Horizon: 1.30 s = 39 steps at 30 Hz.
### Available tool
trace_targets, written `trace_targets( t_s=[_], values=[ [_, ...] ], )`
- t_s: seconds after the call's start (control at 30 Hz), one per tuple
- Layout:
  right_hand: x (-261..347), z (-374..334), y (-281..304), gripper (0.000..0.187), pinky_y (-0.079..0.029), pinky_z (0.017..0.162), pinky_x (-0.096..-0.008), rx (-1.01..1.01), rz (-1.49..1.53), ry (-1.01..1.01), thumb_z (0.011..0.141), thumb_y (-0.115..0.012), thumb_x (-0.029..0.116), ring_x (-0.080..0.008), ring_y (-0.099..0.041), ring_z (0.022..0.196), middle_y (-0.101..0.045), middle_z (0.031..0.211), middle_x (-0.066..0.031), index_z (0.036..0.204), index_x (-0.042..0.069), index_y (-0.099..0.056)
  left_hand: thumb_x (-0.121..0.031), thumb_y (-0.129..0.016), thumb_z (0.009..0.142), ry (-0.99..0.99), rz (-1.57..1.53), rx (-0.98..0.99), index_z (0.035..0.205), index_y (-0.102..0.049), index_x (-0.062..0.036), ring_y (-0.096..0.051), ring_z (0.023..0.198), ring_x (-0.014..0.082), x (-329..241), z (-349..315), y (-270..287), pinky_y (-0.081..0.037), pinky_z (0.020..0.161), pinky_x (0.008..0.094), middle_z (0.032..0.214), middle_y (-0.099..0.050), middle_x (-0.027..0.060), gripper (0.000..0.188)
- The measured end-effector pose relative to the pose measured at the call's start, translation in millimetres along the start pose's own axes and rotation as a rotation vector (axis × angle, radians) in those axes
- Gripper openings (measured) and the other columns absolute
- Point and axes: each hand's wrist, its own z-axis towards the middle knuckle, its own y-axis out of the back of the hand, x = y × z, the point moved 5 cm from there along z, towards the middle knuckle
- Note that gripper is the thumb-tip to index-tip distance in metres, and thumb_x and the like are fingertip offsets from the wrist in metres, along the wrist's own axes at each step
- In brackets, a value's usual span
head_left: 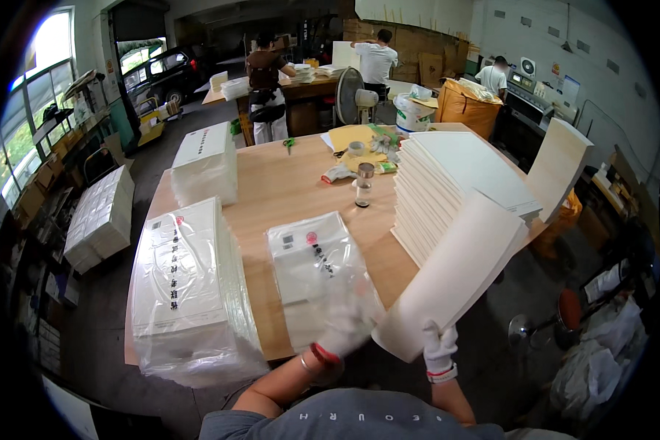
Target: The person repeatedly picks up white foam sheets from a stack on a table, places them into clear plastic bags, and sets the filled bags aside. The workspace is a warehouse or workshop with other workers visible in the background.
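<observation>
Holding the paper sheaf [453, 275], right fingers [432, 334] curl closed; left fingers [348, 330] blur beyond telling.

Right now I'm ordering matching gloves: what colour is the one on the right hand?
White: the glove on the right hand, clearest in the head view.

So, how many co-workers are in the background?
3: a brown-shirted person left of the fan, a white-shirted person beyond it, a third person farther right. More may be hidden.
</observation>
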Motion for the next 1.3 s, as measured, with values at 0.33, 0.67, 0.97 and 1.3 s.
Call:
trace_targets(
  t_s=[0.33,0.67,0.97,1.3],
  values=[
    [-17,-26,-13,0.023,-0.05,0.064,-0.0396,0.723,-0.766,0.003,0.074,-0.061,0.03,-0.0324,-0.062,0.077,-0.061,0.103,-0.0128,0.086,0.01,-0.064,-0.008,-0.053,0.085,0.701,-0.875,0.076,0.111,-0.055,0.0006,-0.056,0.073,0.009,97,71,23,-0.044,0.06,0.0225,0.096,-0.063,0.0055,0.028],
    [-114,29,-116,0.039,-0.047,0.076,-0.0454,0.265,-0.88,0.037,0.083,-0.054,0.032,-0.036,-0.059,0.091,-0.054,0.11,-0.0171,0.115,0.014,-0.043,-0.022,-0.057,0.079,0.254,0.11,0.188,0.12,-0.047,-0.0106,-0.057,0.077,0.031,143,-31,-83,-0.046,0.066,0.0414,0.086,-0.058,0.0128,0.044],
    [-181,58,-162,0.06,-0.044,0.07,-0.0532,0.942,-0.951,-0.31,0.085,-0.039,0.025,-0.0411,-0.06,0.081,-0.061,0.09,-0.0254,0.139,0.012,-0.015,-0.017,-0.05,0.082,0.509,0.108,-0.348,0.11,-0.047,-0.0095,-0.056,0.082,0.0267,212,-86,-3,-0.047,0.074,0.0383,0.097,-0.056,0.0136,0.029],
    [-142,-32,-101,0.072,-0.043,0.063,-0.0542,1.241,-0.818,-0.296,0.084,-0.042,0.023,-0.0414,-0.059,0.071,-0.06,0.082,-0.0267,0.141,0.011,0.001,-0.022,-0.05,0.083,1.091,0.186,-0.13,0.093,-0.046,-0.0069,-0.055,0.086,0.0395,147,-182,17,-0.042,0.072,0.0466,0.088,-0.055,0.0197,0.019]
  ],
)
